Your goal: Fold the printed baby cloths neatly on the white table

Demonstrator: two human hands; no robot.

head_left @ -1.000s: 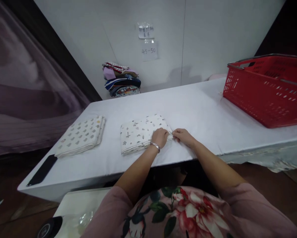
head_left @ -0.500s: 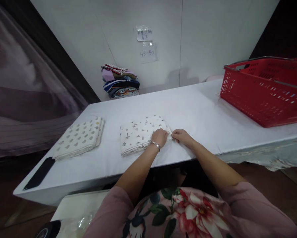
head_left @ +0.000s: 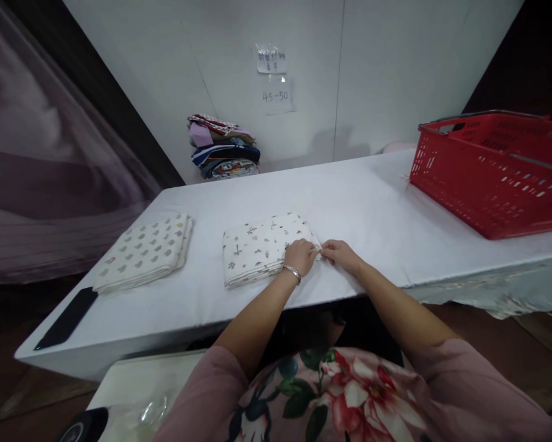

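A folded white cloth (head_left: 257, 247) with small dark leaf-like prints lies flat on the white-covered table (head_left: 349, 202). At its right front corner, my left hand (head_left: 300, 256) is closed on the edge, a bracelet round the wrist. My right hand (head_left: 340, 253) pinches the same corner from the right, fingertips almost touching those of the left. The layers between the fingers are partly hidden. To the left, apart from both hands, lies a second folded white cloth (head_left: 142, 252) with rows of grey-green prints.
A red plastic basket (head_left: 492, 178) stands at the table's right end. At the back rests a stack of folded fabrics (head_left: 225, 147) by the wall, below paper signs (head_left: 276, 95). A dark flat object (head_left: 67, 319) lies at the left front edge, and a pale surface (head_left: 142, 380) sits below.
My left hand has shifted slightly right along the corner, closer to the right hand. The patterned cloth stays in place; the view has tilted a little.
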